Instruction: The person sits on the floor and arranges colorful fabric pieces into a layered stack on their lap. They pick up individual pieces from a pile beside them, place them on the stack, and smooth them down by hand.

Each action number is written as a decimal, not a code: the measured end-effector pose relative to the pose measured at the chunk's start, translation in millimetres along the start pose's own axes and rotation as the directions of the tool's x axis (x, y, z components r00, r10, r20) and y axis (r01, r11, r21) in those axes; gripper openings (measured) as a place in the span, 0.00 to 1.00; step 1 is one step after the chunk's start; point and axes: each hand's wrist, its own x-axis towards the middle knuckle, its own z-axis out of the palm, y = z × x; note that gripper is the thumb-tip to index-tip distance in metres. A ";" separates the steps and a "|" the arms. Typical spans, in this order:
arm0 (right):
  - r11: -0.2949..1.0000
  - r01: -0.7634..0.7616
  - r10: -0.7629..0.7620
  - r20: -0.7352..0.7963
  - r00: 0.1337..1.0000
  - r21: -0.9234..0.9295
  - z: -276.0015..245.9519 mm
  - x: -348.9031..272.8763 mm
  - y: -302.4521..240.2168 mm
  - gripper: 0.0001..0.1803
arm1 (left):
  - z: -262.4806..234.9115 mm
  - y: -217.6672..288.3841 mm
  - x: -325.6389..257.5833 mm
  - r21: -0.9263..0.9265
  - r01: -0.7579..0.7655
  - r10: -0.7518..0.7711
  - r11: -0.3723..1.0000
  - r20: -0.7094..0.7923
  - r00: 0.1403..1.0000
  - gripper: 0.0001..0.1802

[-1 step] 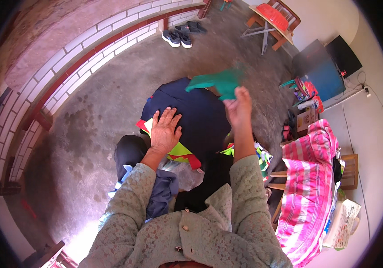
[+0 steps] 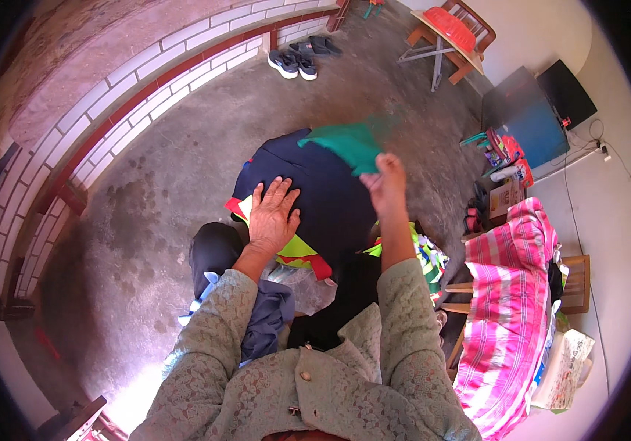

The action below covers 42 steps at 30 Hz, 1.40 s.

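A piece of dark navy cloth [image 2: 323,191] is spread over a rounded heap in front of my knees. My left hand [image 2: 274,218] presses flat on its near left part, fingers outstretched. Yellow-green and red cloth pieces [image 2: 297,250] show from under its near left edge. My right hand [image 2: 389,185], raised over the right side, pinches one corner of a thin green cloth [image 2: 346,145]. This cloth stretches away to the left over the far part of the navy one, and its far right end is smeared by motion. What supports the heap is hidden.
Patterned fabric [image 2: 425,257] lies beside my right knee, and blue-grey cloth [image 2: 267,316] on my left leg. A pink checked cloth [image 2: 503,316] covers furniture at right. Dark shoes [image 2: 293,65] stand on the far floor near a folding stand with a red basin [image 2: 450,28].
My right hand has moved a little left and nearer, drawing the green cloth with it. The green cloth now spreads wider over the navy one. My left hand stays in place.
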 end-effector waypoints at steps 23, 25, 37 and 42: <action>0.164 0.210 -0.379 0.135 0.915 -0.964 -27.0 -39.2 23.4 0.20 | 0.7 2.2 0.2 0.015 0.006 -0.006 1.000 0.010 1.000 0.22; -0.032 0.329 -0.525 0.296 0.798 -0.944 -9.7 -40.0 15.1 0.24 | 0.5 2.3 1.1 0.024 0.002 -0.002 1.000 0.011 1.000 0.22; -0.197 0.495 -0.171 0.527 0.833 -0.846 -12.0 -28.7 85.6 0.35 | 10.2 -1.1 1.2 0.132 -0.097 0.093 0.986 0.034 0.995 0.22; -0.084 0.480 -0.116 0.487 0.865 -0.873 -11.5 -28.8 76.1 0.36 | 9.7 2.5 2.5 0.151 -0.095 0.087 0.984 0.062 0.994 0.21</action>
